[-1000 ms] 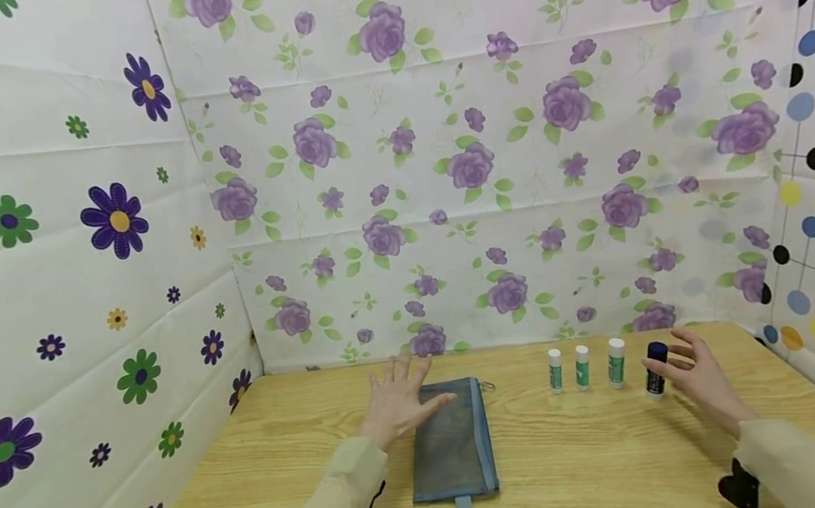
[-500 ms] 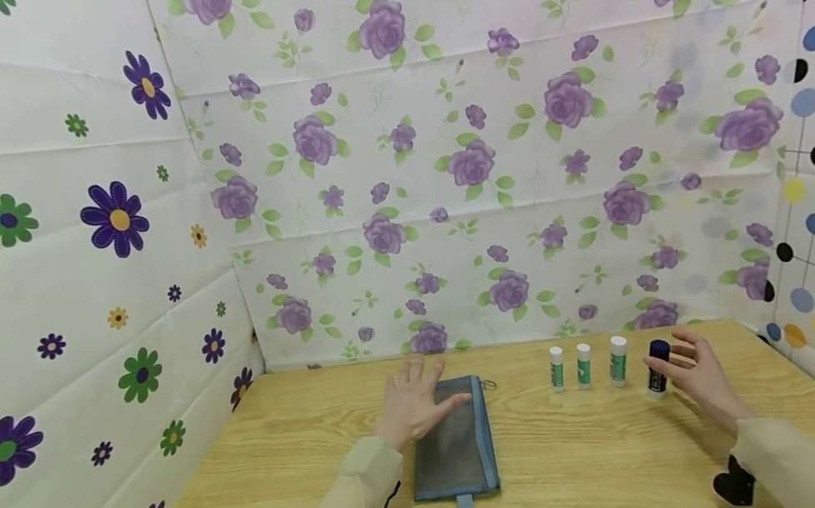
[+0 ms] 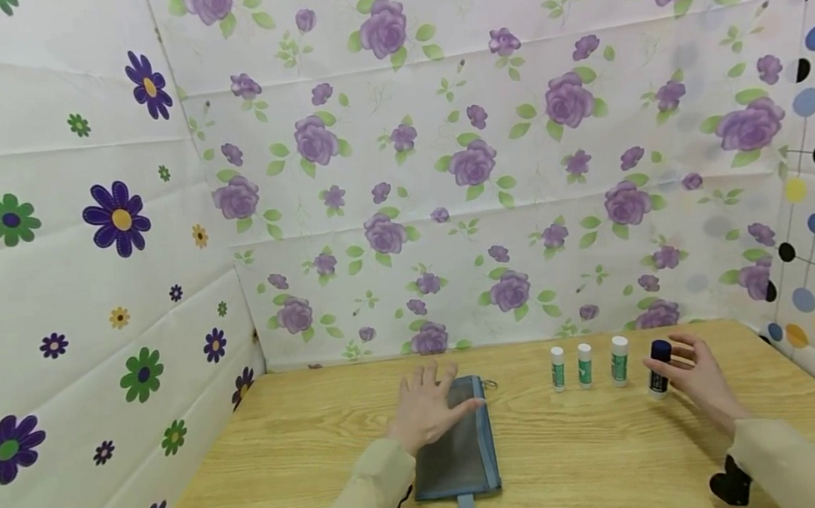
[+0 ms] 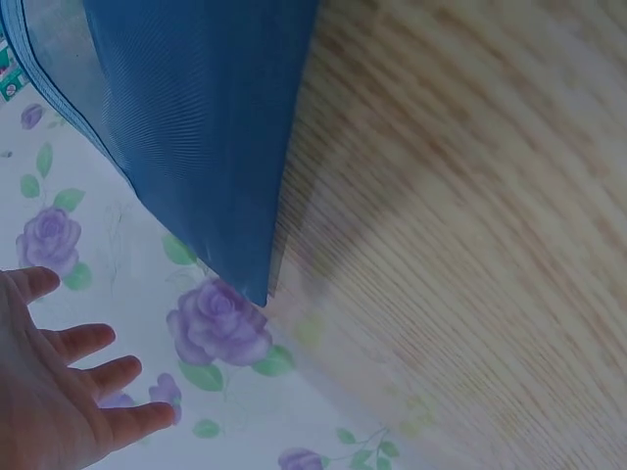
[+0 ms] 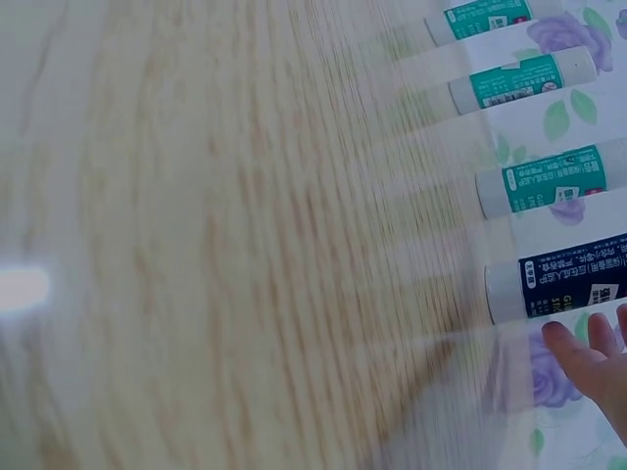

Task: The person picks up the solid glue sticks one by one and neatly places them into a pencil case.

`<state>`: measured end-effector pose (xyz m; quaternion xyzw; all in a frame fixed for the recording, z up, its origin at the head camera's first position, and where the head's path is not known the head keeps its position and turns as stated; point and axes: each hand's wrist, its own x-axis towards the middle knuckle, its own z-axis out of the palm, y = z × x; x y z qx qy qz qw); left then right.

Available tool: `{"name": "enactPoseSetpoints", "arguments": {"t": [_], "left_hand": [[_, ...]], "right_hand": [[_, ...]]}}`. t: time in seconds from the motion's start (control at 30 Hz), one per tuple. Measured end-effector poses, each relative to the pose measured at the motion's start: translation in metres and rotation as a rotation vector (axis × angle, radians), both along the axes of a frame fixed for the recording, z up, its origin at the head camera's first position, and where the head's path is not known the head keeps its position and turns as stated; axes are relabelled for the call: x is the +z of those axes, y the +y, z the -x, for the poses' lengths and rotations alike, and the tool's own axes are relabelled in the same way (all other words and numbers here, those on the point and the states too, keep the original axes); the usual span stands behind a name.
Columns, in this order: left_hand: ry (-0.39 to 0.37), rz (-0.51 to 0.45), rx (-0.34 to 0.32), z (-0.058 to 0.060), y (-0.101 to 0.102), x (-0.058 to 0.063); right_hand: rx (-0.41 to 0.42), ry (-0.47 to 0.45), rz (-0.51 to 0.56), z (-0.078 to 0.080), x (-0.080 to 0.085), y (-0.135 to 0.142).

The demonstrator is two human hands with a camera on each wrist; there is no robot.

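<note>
My left hand (image 3: 425,411), fingers spread, is over the upper left part of a blue mesh zipper pouch (image 3: 456,466) lying on the table. In the left wrist view the pouch (image 4: 206,117) shows at the top, apart from the fingers. My right hand (image 3: 696,376) is at a dark blue glue stick (image 3: 658,380) standing upright, its thumb crossing in front and its other fingers loosely spread on the far right side. Fingertips lie close beside this glue stick (image 5: 573,282) in the right wrist view; whether they touch it I cannot tell.
To the left of the dark stick, three white-capped glue sticks with green labels (image 3: 559,372) (image 3: 585,369) (image 3: 620,364) stand in a row on the wooden table (image 3: 568,470). A flowered cloth wall (image 3: 456,282) rises behind the table, with patterned cloth at both sides.
My left hand has moved right, farther over the pouch. My right hand has stayed by the dark glue stick, which has not moved on the table.
</note>
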<state>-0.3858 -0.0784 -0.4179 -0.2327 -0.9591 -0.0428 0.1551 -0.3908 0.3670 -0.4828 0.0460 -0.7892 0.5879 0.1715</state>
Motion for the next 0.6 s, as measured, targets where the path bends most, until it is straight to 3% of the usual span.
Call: {"name": "enactPoseSetpoints", "arguments": {"t": [0.3,0.6], "left_hand": [[-0.04,-0.009,0.008,-0.004,0.005,-0.004],[-0.123,0.028,0.033,-0.005,0.015,-0.008]], "right_hand": [[-0.03,0.034,-0.007,0.006,-0.01,0.0],[-0.041,0.032,-0.001,0.003,-0.008,-0.002]]}}
